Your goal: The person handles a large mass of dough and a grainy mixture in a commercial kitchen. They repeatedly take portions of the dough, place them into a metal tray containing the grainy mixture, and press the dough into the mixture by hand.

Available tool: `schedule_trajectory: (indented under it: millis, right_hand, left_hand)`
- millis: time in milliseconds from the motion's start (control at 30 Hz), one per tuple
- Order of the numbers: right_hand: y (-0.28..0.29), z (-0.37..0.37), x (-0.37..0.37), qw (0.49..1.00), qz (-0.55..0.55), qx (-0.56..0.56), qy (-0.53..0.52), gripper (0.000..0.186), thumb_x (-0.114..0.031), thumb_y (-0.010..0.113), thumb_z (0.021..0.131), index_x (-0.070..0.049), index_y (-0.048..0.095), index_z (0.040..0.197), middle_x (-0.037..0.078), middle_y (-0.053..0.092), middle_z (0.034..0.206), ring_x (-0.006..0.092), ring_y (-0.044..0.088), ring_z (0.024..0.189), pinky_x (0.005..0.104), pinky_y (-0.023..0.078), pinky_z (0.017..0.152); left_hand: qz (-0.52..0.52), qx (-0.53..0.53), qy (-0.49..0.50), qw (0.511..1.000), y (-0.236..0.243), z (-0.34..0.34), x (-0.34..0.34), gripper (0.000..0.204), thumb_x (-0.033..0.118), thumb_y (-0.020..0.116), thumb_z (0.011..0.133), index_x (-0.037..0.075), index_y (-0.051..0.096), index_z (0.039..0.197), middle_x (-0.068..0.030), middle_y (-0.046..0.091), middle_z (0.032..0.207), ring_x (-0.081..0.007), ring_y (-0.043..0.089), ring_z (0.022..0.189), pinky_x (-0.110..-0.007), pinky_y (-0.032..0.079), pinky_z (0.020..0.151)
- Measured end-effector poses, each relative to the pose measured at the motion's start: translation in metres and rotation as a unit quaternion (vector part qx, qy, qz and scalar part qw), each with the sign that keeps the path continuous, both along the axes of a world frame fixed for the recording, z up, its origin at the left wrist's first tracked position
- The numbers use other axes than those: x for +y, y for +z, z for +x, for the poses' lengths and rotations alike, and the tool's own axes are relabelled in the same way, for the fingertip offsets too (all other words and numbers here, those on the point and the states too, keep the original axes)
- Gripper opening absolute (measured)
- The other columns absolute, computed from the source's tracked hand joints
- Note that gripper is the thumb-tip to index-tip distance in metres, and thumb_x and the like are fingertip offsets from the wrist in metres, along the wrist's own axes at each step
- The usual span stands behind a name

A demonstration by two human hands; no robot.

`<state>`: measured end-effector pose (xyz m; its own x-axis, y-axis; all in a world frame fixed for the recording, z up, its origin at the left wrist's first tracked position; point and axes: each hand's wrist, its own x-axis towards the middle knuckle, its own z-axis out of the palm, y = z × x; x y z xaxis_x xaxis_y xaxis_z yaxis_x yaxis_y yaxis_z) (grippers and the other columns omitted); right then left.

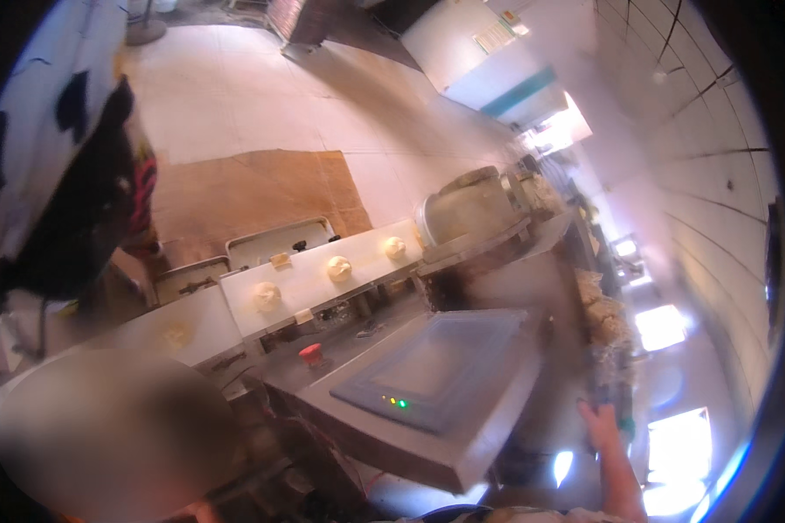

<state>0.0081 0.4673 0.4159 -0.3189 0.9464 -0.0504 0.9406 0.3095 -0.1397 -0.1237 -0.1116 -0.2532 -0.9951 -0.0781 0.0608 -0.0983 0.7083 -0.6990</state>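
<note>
My right hand [597, 423] reaches up from the lower right, beside the dark metal side of a machine [545, 375]. Its fingers look spread and somewhat blurred, and I see nothing held in them. My left hand does not show. Left of my right hand is a tilted control panel [432, 366] with a grey-framed screen and small green and yellow lights. A red push button [310, 353] stands by its far left corner. Beyond the panel, pale dough balls [338, 268] sit spaced along a white conveyor belt [305, 277].
A large round metal drum [467, 209] stands at the belt's right end. Shallow metal trays [275, 244] lie beyond the belt. Brown sheeting [262, 192] covers part of the pale floor [235, 96]. Someone in dark-and-white clothing [78, 174] is at the left. A blurred oval hides the lower left.
</note>
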Motion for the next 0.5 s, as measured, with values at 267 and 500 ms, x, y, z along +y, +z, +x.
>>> schedule_trajectory:
  millis: [267, 500]
  right_hand:
    - [-0.013, 0.042, 0.014, 0.993, 0.036, -0.004, 0.111, 0.041, -0.038, 0.060, 0.090, 0.003, 0.066, 0.089, 0.024, 0.064, 0.075, 0.0396, 0.062, 0.070, 0.0439, 0.047, 0.068]
    - [-0.017, 0.054, 0.027, 0.965, 0.094, -0.043, 0.240, 0.043, -0.040, 0.056, 0.091, 0.002, 0.063, 0.091, 0.027, 0.061, 0.072, 0.0434, 0.062, 0.074, 0.0472, 0.047, 0.068]
  left_hand:
    - [0.390, 0.221, 0.202, 0.871, 0.145, -0.060, 0.082, 0.063, 0.044, 0.054, 0.092, 0.001, 0.044, 0.137, -0.0193, 0.041, 0.144, -0.0347, 0.039, 0.132, -0.046, 0.035, 0.106]
    - [0.559, 0.230, 0.255, 0.755, 0.152, -0.057, 0.056, 0.060, 0.036, 0.058, 0.091, 0.000, 0.044, 0.136, -0.0209, 0.039, 0.143, -0.0360, 0.037, 0.132, -0.047, 0.032, 0.107]
